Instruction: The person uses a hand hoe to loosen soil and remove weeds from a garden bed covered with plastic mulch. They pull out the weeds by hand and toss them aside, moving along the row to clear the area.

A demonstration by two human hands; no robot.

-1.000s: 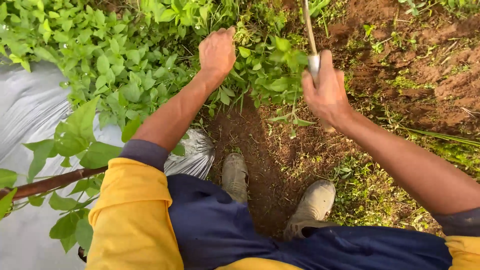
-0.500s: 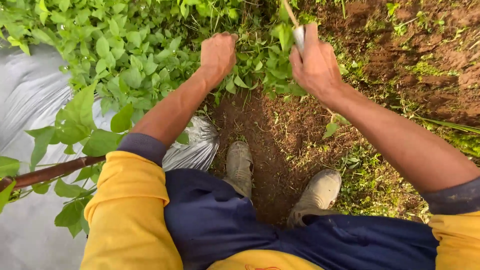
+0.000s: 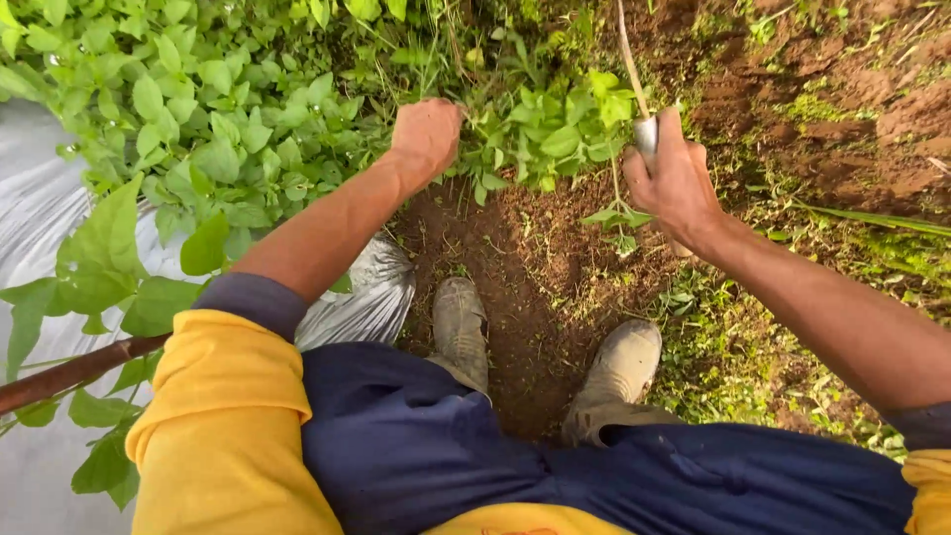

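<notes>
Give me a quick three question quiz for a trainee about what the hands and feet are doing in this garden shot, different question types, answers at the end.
1. True or false: the left hand is closed on a bunch of green weeds.
2. Which does the right hand grip? A) a thin-handled tool B) a bucket C) a hose
3. Fill in: both shoes stand on bare brown ____.

Key
1. True
2. A
3. soil, beside the silver plastic sheet
</notes>
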